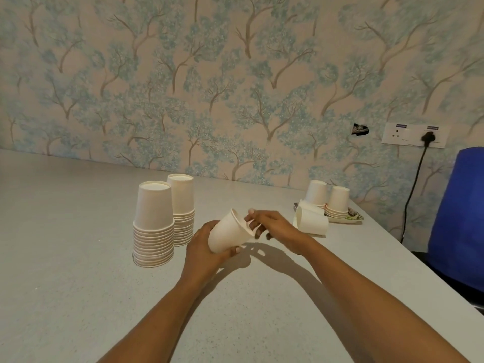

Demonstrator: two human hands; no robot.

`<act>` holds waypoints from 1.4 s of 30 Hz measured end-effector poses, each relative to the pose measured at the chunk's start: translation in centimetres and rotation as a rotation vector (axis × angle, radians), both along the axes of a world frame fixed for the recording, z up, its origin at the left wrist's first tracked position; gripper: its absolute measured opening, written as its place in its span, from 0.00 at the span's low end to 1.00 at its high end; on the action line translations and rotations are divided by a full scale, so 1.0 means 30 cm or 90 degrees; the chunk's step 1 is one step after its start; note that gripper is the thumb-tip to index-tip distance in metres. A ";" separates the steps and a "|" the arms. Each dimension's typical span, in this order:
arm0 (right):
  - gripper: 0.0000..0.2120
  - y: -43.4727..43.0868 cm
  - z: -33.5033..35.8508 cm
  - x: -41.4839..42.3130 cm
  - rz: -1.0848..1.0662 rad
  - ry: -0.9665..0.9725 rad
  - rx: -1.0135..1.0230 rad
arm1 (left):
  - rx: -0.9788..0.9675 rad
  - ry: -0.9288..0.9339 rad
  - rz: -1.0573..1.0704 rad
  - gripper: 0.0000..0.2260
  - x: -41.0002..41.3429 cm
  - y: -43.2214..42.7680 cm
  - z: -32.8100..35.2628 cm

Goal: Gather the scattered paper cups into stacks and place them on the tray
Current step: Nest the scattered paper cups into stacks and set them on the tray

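Head view: a cup (227, 235) is being held tilted, well left of the tray (351, 218), with the left hand (207, 247) wrapped round its base and the right hand (272, 224) pinching its rim. Two tall stacks (154, 224) are standing further left. The rim should be gripped lightly, lest it be crushed.

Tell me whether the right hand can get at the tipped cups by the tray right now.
Probably yes: the tipped cups lie just beyond the right hand, with nothing between. But its fingers pinch the rim of the held cup, so it would have to let go first.
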State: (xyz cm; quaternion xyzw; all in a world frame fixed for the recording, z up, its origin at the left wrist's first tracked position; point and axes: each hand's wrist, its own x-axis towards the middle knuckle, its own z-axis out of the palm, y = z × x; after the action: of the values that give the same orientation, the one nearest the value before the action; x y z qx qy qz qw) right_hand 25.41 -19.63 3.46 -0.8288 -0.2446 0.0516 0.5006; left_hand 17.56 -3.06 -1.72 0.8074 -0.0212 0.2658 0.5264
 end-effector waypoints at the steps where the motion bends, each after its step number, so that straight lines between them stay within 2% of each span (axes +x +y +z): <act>1: 0.11 -0.017 0.005 0.012 -0.060 -0.063 0.029 | -0.009 0.003 0.005 0.30 -0.001 0.002 -0.002; 3: 0.08 -0.069 0.010 0.050 -0.220 -0.242 -0.013 | -0.025 0.008 0.018 0.30 -0.003 0.002 -0.004; 5: 0.13 -0.136 0.009 0.089 -0.348 -0.362 -0.160 | -0.040 0.016 0.021 0.30 -0.005 -0.001 -0.003; 6: 0.17 -0.169 0.005 0.105 -0.379 -0.378 -0.232 | -0.044 0.019 0.021 0.30 -0.004 -0.001 -0.001; 10: 0.31 -0.264 -0.028 0.145 -0.421 -0.308 -0.460 | -0.057 0.024 0.024 0.31 -0.003 -0.007 0.006; 13: 0.36 -0.298 -0.056 0.158 -0.414 -0.288 -0.569 | -0.066 0.029 0.028 0.31 -0.003 -0.007 0.008; 16: 0.37 -0.299 -0.074 0.159 -0.423 -0.319 -0.633 | -0.071 0.025 0.030 0.32 -0.001 -0.008 0.008; 23: 0.35 -0.289 -0.068 0.157 -0.458 -0.346 -0.654 | -0.078 0.023 0.024 0.32 0.001 -0.008 0.006; 25: 0.36 -0.288 -0.069 0.157 -0.451 -0.338 -0.637 | -0.079 0.019 0.026 0.31 0.002 -0.007 0.007; 29: 0.33 -0.277 -0.074 0.140 -0.416 -0.329 -0.608 | -0.078 0.017 0.030 0.31 0.000 -0.005 0.007; 37: 0.29 -0.189 -0.072 0.043 -0.304 -0.389 -0.403 | -0.076 0.000 0.044 0.32 -0.008 -0.007 0.015; 42: 0.32 -0.101 -0.062 -0.013 -0.202 -0.413 -0.250 | -0.073 -0.003 0.065 0.32 -0.008 -0.004 0.013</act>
State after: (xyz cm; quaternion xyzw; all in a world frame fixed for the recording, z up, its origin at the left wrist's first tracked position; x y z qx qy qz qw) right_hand 25.03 -22.67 1.59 -0.9093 -0.2447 -0.2443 0.2317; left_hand 17.31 -3.17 -1.32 0.7754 0.0338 0.2947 0.5575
